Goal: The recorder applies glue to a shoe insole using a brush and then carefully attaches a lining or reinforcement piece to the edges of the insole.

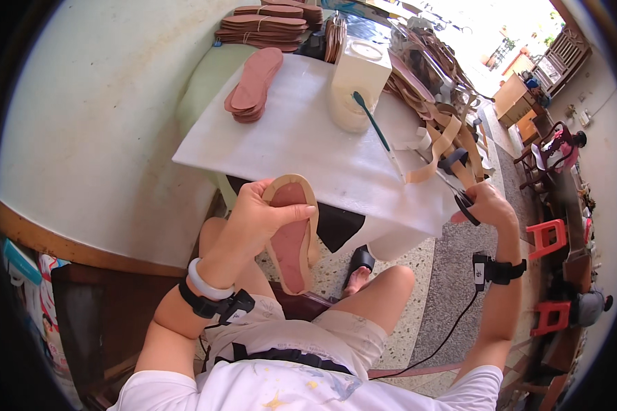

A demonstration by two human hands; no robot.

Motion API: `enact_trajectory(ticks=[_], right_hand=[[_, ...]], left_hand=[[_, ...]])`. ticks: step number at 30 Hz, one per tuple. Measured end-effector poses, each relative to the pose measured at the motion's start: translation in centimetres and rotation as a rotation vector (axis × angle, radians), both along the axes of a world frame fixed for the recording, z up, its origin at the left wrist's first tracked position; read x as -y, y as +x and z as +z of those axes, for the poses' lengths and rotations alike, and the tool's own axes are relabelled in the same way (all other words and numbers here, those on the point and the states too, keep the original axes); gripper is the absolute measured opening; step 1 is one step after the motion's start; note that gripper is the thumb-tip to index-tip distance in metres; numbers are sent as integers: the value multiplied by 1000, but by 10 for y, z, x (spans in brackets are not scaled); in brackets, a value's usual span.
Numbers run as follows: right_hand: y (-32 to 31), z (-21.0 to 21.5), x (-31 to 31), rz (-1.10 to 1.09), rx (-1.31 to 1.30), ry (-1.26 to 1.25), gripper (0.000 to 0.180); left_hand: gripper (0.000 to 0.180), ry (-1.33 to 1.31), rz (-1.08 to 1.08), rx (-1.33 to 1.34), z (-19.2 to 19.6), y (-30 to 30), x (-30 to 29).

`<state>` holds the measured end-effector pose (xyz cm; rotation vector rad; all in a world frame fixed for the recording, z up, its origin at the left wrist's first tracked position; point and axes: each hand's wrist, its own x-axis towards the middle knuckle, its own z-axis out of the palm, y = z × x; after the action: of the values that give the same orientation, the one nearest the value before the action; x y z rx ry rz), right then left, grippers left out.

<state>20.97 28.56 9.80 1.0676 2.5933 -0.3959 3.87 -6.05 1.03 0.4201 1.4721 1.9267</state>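
My left hand (pixel 264 216) grips a shoe insole (pixel 291 236) over my lap, its thumb pressed on the upper face. The insole is reddish-brown in the middle, with a beige band folded around its rim. At the right edge of the white table (pixel 274 154), my right hand (pixel 490 205) is closed around the black handles of a pair of scissors (pixel 465 204). The blades point toward the table, beside a heap of beige and dark strips (pixel 452 140). Some of the fingers on the handles are hidden.
A small stack of reddish insoles (pixel 255 85) lies on the table. Near its back stands a whitish plastic container (pixel 356 85), with a green-handled brush (pixel 372 122) leaning from it. Bundled insoles (pixel 264 31) are piled behind. Red stools (pixel 547 238) stand at the right.
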Motion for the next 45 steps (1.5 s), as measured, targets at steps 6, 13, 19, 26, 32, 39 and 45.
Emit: enact_trajectory(ticks=[6, 13, 19, 26, 32, 39, 45], right_hand=[[30, -8, -22, 195, -145, 37, 38], [46, -27, -30, 459, -394, 196, 45], [50, -46, -37, 411, -711, 75, 47], [27, -58, -24, 204, -1125, -428, 28], [-5, -45, 11, 102, -1464, -702, 25], [-14, -40, 87, 56, -1345, -930, 28], [-18, -57, 112, -114, -1425, -1017, 27]], left_hand=[[18, 32, -77, -18, 34, -7, 12], [17, 126, -117, 133, 67, -24, -9], [19, 142, -161, 154, 60, -19, -31], [18, 106, -204, 148, 59, -13, -49], [18, 143, -210, 152, 65, 0, -68], [14, 253, -252, 124, 55, 13, -98], [13, 315, -240, 50, 39, 25, -113]])
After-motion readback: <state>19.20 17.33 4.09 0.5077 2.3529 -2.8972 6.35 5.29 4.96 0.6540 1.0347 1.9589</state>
